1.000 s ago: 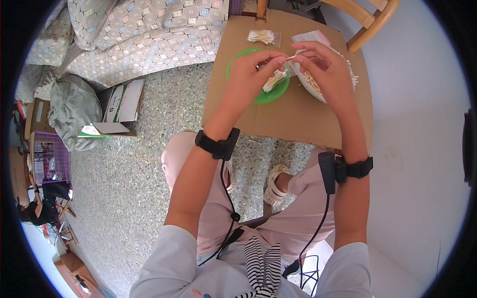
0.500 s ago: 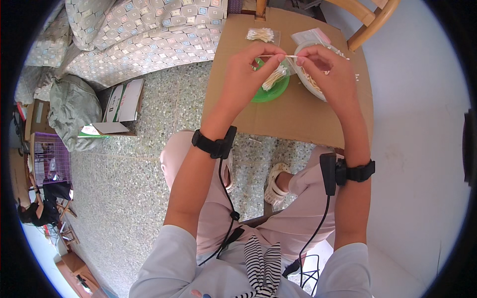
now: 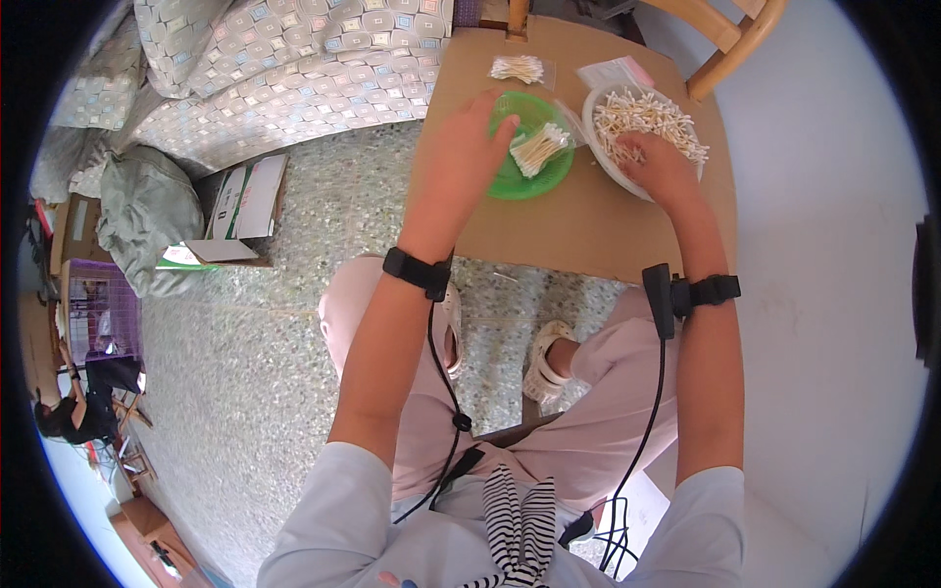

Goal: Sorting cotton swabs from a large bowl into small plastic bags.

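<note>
My left hand (image 3: 469,142) is at the left rim of a green bowl (image 3: 507,186), thumb and fingers apart, with no swab visible in it. A bundle of cotton swabs (image 3: 539,152) in a clear bag lies across the green bowl's right side. To the right, my right hand (image 3: 661,167) reaches into a white bowl (image 3: 595,147) heaped with loose cotton swabs (image 3: 647,116). Its fingers are bent together around swabs at the near side of the heap; how many they grip is hidden.
Cardboard (image 3: 588,235) covers the tabletop. Another swab bundle (image 3: 517,68) and a clear packet (image 3: 616,73) lie at the back. A wooden chair (image 3: 720,29) stands behind, a white wall (image 3: 814,245) to the right. An opened carton (image 3: 240,201) is on the floor at left.
Both hands held one swab between them above the bowls. They have parted: the left moved to the green bowl's left rim, the right down into the white bowl's swabs.
</note>
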Available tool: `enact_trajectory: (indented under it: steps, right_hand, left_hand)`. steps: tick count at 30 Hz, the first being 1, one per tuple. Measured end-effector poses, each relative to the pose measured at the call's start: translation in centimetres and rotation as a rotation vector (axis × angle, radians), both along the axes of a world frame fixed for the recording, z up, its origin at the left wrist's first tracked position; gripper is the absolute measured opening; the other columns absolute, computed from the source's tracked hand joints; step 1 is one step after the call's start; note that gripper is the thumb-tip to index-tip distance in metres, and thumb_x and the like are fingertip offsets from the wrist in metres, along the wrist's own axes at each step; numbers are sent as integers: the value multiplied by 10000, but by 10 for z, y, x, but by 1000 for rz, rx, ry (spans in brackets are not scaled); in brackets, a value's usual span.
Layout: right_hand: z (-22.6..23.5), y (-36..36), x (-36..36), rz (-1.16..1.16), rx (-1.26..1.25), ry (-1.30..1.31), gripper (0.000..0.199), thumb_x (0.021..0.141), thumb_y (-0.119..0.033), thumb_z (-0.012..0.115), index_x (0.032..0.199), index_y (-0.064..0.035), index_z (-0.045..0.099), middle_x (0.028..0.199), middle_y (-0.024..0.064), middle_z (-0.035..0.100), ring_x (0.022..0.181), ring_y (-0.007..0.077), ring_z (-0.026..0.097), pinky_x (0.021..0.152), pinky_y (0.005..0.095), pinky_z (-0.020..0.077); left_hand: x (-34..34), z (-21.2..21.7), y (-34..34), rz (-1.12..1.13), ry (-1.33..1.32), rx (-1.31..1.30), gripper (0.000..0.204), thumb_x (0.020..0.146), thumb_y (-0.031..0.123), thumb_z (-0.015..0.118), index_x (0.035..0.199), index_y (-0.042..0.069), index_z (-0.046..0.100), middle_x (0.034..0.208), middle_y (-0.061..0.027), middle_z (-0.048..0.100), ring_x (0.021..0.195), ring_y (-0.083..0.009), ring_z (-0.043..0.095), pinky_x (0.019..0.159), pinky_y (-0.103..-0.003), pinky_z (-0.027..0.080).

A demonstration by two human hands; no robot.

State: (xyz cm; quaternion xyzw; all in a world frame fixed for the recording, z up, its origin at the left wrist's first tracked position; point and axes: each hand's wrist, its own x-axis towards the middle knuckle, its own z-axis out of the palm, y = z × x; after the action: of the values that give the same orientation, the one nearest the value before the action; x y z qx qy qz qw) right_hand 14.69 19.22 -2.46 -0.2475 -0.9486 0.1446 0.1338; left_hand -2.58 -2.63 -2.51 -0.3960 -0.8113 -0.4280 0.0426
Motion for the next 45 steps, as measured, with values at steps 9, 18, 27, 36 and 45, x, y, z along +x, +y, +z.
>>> enact_trajectory:
  steps: [9,18,27,36,45]
  right_hand:
    - [-5,-9,-7,-107,114,-142,162,800,-219,696,957,-187,717,902,69,714,886,276,677,779,439,510]
    - [9,-5,-16,-210,71,125,176,835,-235,671,975,-132,699,869,78,712,818,252,688,735,359,528]
    - [60,-69,-44,133,-604,724,198,897,-127,657,1081,-55,673,928,23,697,768,84,629,691,243,502]
    - [82,-103,-30,252,-555,563,190,862,-174,716,1011,-58,699,880,-4,693,722,85,615,693,233,495]
    - [78,-96,-26,188,-643,682,145,881,-164,689,988,-67,700,880,-2,694,733,77,612,680,232,491]
  left_hand:
    - [0,23,-8,-44,-57,140,241,941,161,569,1136,50,658,1027,-154,697,877,-276,689,768,-362,526]
    - [-5,25,-12,-50,-139,80,273,931,205,616,1165,73,661,998,-95,706,812,-200,682,697,-321,525]
    - [27,29,2,-327,-246,278,291,923,210,656,1187,87,658,1003,-54,687,846,-163,620,716,-279,486]
    - [36,47,-6,-229,-76,223,226,910,209,667,1053,35,684,960,-97,695,831,-199,615,718,-316,468]
    - [16,59,-14,-250,-167,415,144,839,160,733,942,65,701,993,-33,636,908,-175,614,739,-292,469]
